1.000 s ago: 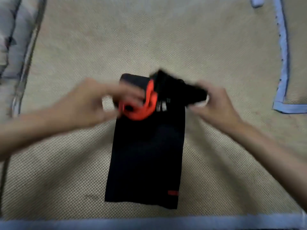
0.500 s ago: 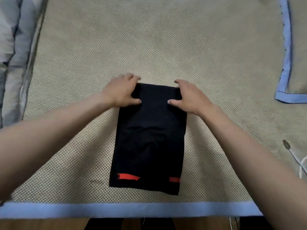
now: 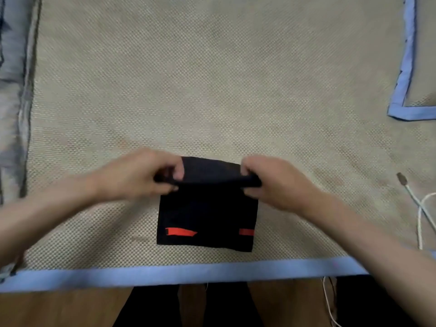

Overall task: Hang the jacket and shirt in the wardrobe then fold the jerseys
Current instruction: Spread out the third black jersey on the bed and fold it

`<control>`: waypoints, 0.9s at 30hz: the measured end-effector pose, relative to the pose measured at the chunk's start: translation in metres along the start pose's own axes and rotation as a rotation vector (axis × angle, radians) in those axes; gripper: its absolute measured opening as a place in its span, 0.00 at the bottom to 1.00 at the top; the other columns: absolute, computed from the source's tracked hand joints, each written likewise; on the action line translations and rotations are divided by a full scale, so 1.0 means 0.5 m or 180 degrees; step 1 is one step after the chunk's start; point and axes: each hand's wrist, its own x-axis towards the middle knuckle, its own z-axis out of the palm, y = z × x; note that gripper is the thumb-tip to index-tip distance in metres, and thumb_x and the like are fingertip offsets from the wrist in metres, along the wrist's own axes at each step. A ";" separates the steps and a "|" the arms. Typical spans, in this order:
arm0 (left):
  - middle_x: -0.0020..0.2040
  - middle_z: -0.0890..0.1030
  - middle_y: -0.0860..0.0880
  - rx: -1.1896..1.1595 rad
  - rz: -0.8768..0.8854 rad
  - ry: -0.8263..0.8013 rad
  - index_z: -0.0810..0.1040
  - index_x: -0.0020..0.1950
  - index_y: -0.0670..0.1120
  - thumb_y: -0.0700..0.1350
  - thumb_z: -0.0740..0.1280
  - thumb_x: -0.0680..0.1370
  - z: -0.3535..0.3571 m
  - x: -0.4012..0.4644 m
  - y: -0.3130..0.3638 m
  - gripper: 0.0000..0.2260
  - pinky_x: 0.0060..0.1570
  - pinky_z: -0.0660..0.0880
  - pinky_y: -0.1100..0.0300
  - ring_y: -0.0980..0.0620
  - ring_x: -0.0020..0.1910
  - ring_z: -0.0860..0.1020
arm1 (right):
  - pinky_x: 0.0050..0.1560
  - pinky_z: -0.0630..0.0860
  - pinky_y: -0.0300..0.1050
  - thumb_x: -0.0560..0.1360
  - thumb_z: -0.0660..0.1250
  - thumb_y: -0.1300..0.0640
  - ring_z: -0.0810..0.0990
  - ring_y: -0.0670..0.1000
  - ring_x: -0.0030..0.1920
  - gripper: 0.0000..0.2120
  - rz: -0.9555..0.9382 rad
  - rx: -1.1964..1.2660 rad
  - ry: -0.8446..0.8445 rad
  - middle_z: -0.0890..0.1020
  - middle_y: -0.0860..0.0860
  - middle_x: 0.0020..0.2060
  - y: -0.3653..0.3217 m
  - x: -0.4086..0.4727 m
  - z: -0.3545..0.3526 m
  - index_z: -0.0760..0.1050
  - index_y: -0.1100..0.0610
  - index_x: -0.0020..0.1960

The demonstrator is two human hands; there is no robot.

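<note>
Jersey (image 3: 207,213), black, lies on the mat (image 3: 212,90), both hands' fingers (image 3: 175,172) pinching its folded top edge.

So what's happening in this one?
A person is folding a black jersey with red marks on a beige woven mat edged in blue. The left hand and right hand each pinch a far corner of the jersey and hold that edge lifted over its near half, which lies flat on the mat. A white cable lies at the right.
</note>
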 end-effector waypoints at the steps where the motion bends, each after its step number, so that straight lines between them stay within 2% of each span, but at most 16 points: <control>1: 0.43 0.78 0.62 0.0262 0.0084 -0.0134 0.75 0.48 0.58 0.48 0.75 0.72 0.044 -0.027 0.004 0.11 0.43 0.69 0.67 0.62 0.43 0.76 | 0.35 0.66 0.41 0.68 0.75 0.55 0.74 0.46 0.38 0.14 -0.0142 -0.0213 0.0070 0.75 0.43 0.39 -0.014 -0.040 0.035 0.69 0.50 0.44; 3: 0.47 0.78 0.61 0.0827 0.0184 -0.0468 0.73 0.52 0.59 0.51 0.71 0.73 0.132 -0.059 0.000 0.11 0.48 0.69 0.62 0.61 0.47 0.76 | 0.35 0.68 0.43 0.68 0.77 0.51 0.80 0.50 0.43 0.17 -0.0286 -0.0603 -0.0242 0.78 0.46 0.44 -0.034 -0.095 0.114 0.72 0.51 0.50; 6: 0.55 0.81 0.57 0.1314 -0.0097 -0.1231 0.71 0.61 0.58 0.57 0.64 0.78 0.217 -0.072 0.001 0.13 0.52 0.67 0.58 0.53 0.56 0.79 | 0.46 0.73 0.48 0.76 0.68 0.41 0.79 0.54 0.55 0.24 0.0013 -0.0635 -0.1343 0.76 0.50 0.58 -0.055 -0.117 0.187 0.70 0.53 0.65; 7: 0.55 0.81 0.57 0.1210 -0.0243 -0.1219 0.72 0.62 0.57 0.57 0.63 0.78 0.221 -0.069 0.002 0.13 0.51 0.67 0.59 0.52 0.56 0.79 | 0.49 0.74 0.49 0.77 0.66 0.38 0.79 0.54 0.56 0.24 0.0019 -0.0551 -0.1234 0.77 0.50 0.58 -0.062 -0.115 0.194 0.71 0.53 0.65; 9: 0.55 0.80 0.57 0.0900 -0.0196 -0.0306 0.74 0.61 0.55 0.54 0.61 0.77 0.214 -0.045 -0.003 0.13 0.52 0.69 0.58 0.53 0.55 0.79 | 0.56 0.76 0.49 0.78 0.62 0.38 0.79 0.54 0.58 0.22 -0.0011 -0.0331 -0.0170 0.80 0.50 0.57 -0.077 -0.095 0.207 0.75 0.54 0.62; 11: 0.64 0.77 0.54 0.0975 -0.0111 0.0723 0.73 0.67 0.52 0.54 0.57 0.78 0.212 -0.010 -0.013 0.19 0.62 0.70 0.54 0.52 0.63 0.75 | 0.72 0.69 0.53 0.81 0.58 0.40 0.73 0.56 0.71 0.27 0.0148 -0.0324 0.0744 0.76 0.54 0.69 -0.089 -0.052 0.227 0.73 0.57 0.70; 12: 0.72 0.73 0.53 0.1027 -0.0195 0.0986 0.70 0.73 0.51 0.55 0.55 0.80 0.218 0.011 -0.017 0.22 0.69 0.67 0.51 0.52 0.71 0.70 | 0.77 0.62 0.57 0.82 0.55 0.40 0.66 0.56 0.77 0.30 0.0287 -0.0336 0.0870 0.70 0.55 0.76 -0.090 -0.025 0.243 0.68 0.58 0.76; 14: 0.83 0.55 0.53 0.1193 -0.0436 0.0857 0.55 0.82 0.51 0.59 0.49 0.83 0.244 0.048 -0.039 0.28 0.79 0.52 0.44 0.52 0.81 0.53 | 0.80 0.54 0.61 0.83 0.51 0.36 0.57 0.55 0.81 0.34 0.0535 -0.0487 0.0785 0.59 0.53 0.81 -0.071 0.022 0.277 0.57 0.56 0.82; 15: 0.83 0.48 0.53 0.1366 -0.0470 0.0697 0.47 0.83 0.51 0.62 0.46 0.84 0.259 0.060 -0.059 0.30 0.79 0.45 0.42 0.52 0.82 0.46 | 0.80 0.52 0.63 0.83 0.50 0.33 0.55 0.55 0.82 0.36 0.0623 -0.0586 0.0695 0.57 0.52 0.82 -0.051 0.032 0.295 0.55 0.55 0.82; 17: 0.83 0.40 0.54 0.1693 -0.0392 0.0426 0.40 0.83 0.52 0.67 0.44 0.82 0.276 0.063 -0.101 0.34 0.79 0.40 0.41 0.53 0.81 0.39 | 0.79 0.52 0.64 0.81 0.50 0.30 0.54 0.54 0.82 0.39 0.0643 -0.0763 0.0578 0.56 0.50 0.82 0.002 0.022 0.309 0.56 0.53 0.82; 19: 0.83 0.41 0.54 0.1679 -0.0227 0.0369 0.42 0.83 0.52 0.69 0.47 0.82 0.265 0.050 -0.130 0.36 0.79 0.40 0.42 0.53 0.81 0.40 | 0.79 0.56 0.64 0.79 0.53 0.29 0.58 0.56 0.81 0.37 0.0673 -0.0723 0.0577 0.61 0.50 0.81 0.047 -0.010 0.296 0.63 0.52 0.79; 21: 0.82 0.56 0.52 0.1508 -0.0013 0.0393 0.60 0.78 0.52 0.66 0.56 0.81 0.240 0.045 -0.124 0.30 0.79 0.48 0.43 0.51 0.81 0.52 | 0.72 0.67 0.57 0.78 0.60 0.31 0.70 0.56 0.72 0.30 0.0691 -0.0587 0.0588 0.72 0.53 0.72 0.066 -0.039 0.264 0.73 0.52 0.67; 22: 0.76 0.68 0.52 0.1420 0.0101 0.0430 0.69 0.70 0.53 0.64 0.61 0.80 0.223 0.047 -0.114 0.23 0.77 0.56 0.46 0.49 0.76 0.64 | 0.64 0.73 0.53 0.77 0.63 0.32 0.76 0.53 0.62 0.24 0.0726 -0.0413 0.0572 0.77 0.51 0.63 0.066 -0.046 0.247 0.75 0.52 0.60; 24: 0.56 0.80 0.54 0.0733 -0.0011 0.0279 0.74 0.55 0.53 0.57 0.68 0.78 0.191 0.045 -0.076 0.11 0.60 0.70 0.53 0.52 0.57 0.77 | 0.45 0.74 0.46 0.75 0.70 0.38 0.75 0.47 0.43 0.17 0.0996 0.0495 0.0462 0.78 0.46 0.44 0.041 -0.062 0.217 0.70 0.49 0.47; 25: 0.49 0.81 0.55 0.0239 -0.0186 0.0149 0.73 0.51 0.53 0.53 0.70 0.77 0.173 0.043 -0.053 0.09 0.52 0.72 0.55 0.53 0.50 0.79 | 0.40 0.71 0.44 0.74 0.73 0.41 0.73 0.46 0.38 0.17 0.1166 0.0954 0.0483 0.76 0.45 0.38 0.027 -0.072 0.202 0.68 0.50 0.44; 27: 0.43 0.81 0.55 -0.0461 -0.0377 0.0150 0.74 0.47 0.54 0.50 0.74 0.76 0.134 0.035 -0.005 0.09 0.44 0.74 0.57 0.57 0.42 0.78 | 0.36 0.66 0.40 0.72 0.77 0.46 0.70 0.44 0.34 0.19 0.1448 0.1638 0.0732 0.73 0.44 0.34 0.003 -0.112 0.168 0.67 0.51 0.42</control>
